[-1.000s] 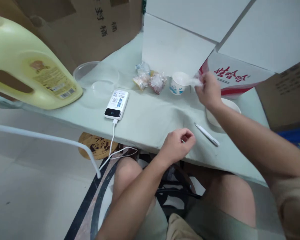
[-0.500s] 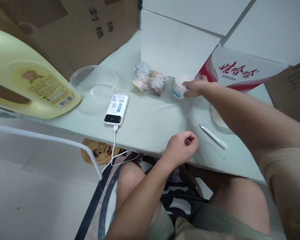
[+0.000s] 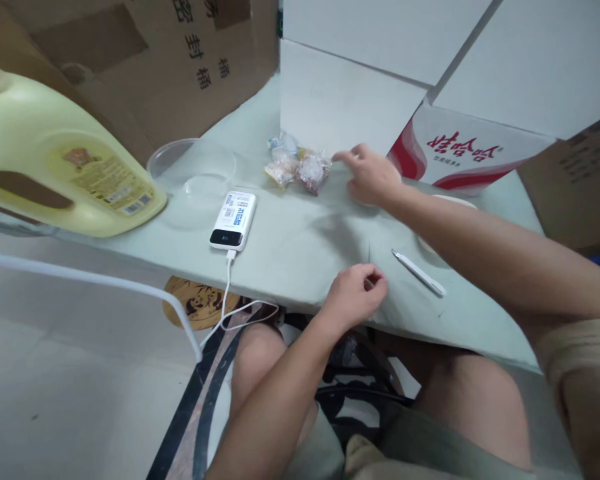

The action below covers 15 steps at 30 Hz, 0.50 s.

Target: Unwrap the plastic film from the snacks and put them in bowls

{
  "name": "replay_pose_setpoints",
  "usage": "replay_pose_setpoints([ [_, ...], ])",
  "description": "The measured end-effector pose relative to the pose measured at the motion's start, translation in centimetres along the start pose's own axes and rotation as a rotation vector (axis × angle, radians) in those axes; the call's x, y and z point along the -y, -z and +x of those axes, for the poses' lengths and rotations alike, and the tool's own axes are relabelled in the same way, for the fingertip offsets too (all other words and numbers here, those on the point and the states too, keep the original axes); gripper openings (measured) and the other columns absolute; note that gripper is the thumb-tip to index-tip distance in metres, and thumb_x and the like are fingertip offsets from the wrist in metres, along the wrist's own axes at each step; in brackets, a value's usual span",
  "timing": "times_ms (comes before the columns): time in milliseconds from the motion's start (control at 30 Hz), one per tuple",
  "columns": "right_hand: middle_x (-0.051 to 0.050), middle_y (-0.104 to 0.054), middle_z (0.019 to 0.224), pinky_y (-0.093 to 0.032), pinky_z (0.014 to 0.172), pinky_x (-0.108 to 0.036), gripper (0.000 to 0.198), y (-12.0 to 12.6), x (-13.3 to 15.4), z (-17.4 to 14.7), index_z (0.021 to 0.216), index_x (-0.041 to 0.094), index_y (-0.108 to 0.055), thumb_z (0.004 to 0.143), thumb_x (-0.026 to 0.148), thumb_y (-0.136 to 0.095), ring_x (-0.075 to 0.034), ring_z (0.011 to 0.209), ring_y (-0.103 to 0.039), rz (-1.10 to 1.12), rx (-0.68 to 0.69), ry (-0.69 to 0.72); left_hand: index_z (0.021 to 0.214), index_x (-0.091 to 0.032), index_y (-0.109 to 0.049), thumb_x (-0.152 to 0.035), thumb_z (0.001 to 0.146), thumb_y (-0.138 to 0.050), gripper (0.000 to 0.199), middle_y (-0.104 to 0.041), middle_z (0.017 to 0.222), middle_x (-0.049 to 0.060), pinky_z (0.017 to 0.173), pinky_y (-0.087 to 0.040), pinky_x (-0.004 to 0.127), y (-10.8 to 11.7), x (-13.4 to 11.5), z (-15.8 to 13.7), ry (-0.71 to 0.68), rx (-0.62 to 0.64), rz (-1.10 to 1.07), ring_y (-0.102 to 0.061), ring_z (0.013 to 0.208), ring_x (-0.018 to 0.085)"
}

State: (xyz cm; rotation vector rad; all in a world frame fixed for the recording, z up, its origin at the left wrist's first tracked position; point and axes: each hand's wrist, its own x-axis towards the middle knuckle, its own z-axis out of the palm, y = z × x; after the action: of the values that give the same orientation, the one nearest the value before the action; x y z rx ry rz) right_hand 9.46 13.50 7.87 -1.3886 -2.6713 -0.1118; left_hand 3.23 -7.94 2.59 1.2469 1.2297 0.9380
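My right hand (image 3: pixel 374 179) is stretched over the table with its index finger pointing left, close to the small clear plastic bags (image 3: pixel 313 172) with colourful contents. It holds nothing that I can see. The white paper cup is almost wholly hidden behind and under this hand. My left hand (image 3: pixel 356 295) rests at the table's front edge, fingers curled and thumb meeting the fingertips. Something small and pale may show inside the curl, too small to name. Right of it lies a slim white craft-knife-like tool (image 3: pixel 420 273) with a metal tip.
A white power bank (image 3: pixel 234 220) with a plugged-in cable lies left of centre. Behind it stands a clear plastic bowl (image 3: pixel 193 150), beside a big yellow jug (image 3: pixel 75 160). White boxes (image 3: pixel 350 93) and a brown carton (image 3: pixel 130 67) line the back. A whitish round container (image 3: pixel 430 243) sits partly under my right forearm.
My right hand has let go of the paper cup and moved left over it, index finger now extended towards the bags. The left hand keeps its curled pose. The view has shifted slightly.
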Motion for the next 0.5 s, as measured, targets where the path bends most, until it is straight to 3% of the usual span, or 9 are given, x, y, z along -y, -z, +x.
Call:
replay_pose_setpoints([
  [100, -0.009, -0.031, 0.164, -0.047, 0.102, -0.051, 0.053, -2.7, 4.1, 1.4, 0.132, 0.028, -0.065, 0.080, 0.018, -0.066, -0.040, 0.134, -0.049, 0.020, 0.283, 0.095, 0.079, -0.020, -0.067, -0.028, 0.082, -0.056, 0.014, -0.067, 0.075, 0.001, 0.067, -0.044, 0.027, -0.2, -0.3, 0.2, -0.012, 0.017, 0.042, -0.056, 0.067, 0.014],
  [200, -0.009, -0.018, 0.171, -0.044, 0.108, -0.056, 0.052, -5.5, 5.9, 2.8, 0.135, 0.025, -0.064, 0.083, 0.021, -0.064, -0.044, 0.141, -0.043, 0.062, 0.359, 0.028, 0.086, -0.020, -0.070, -0.025, 0.081, -0.055, 0.016, -0.073, 0.085, 0.003, 0.070, -0.045, 0.027, -0.3, -0.2, 0.3, -0.010, 0.044, 0.060, -0.059, 0.071, 0.015],
  [367, -0.021, -0.015, 0.171, -0.048, 0.106, -0.053, 0.073, -6.4, 5.5, 1.5, 0.156, 0.017, -0.041, 0.084, 0.016, -0.056, -0.040, 0.135, -0.053, 0.135, 0.337, 0.004, 0.079, -0.019, -0.066, -0.025, 0.082, -0.055, 0.012, -0.065, 0.073, 0.000, 0.065, -0.043, 0.026, 0.1, 0.3, 0.1, 0.002, 0.046, -0.030, -0.054, 0.065, 0.013],
  [500, -0.022, -0.033, 0.162, -0.045, 0.112, -0.051, 0.067, -5.8, 3.5, -5.1, 0.150, 0.012, -0.046, 0.083, 0.016, -0.050, -0.035, 0.144, -0.044, 0.348, 0.083, 0.138, 0.074, -0.019, -0.059, -0.026, 0.084, -0.056, 0.013, -0.058, 0.067, -0.002, 0.064, -0.041, 0.025, 0.8, 0.5, 0.2, -0.029, -0.048, -0.118, -0.050, 0.063, 0.011],
])
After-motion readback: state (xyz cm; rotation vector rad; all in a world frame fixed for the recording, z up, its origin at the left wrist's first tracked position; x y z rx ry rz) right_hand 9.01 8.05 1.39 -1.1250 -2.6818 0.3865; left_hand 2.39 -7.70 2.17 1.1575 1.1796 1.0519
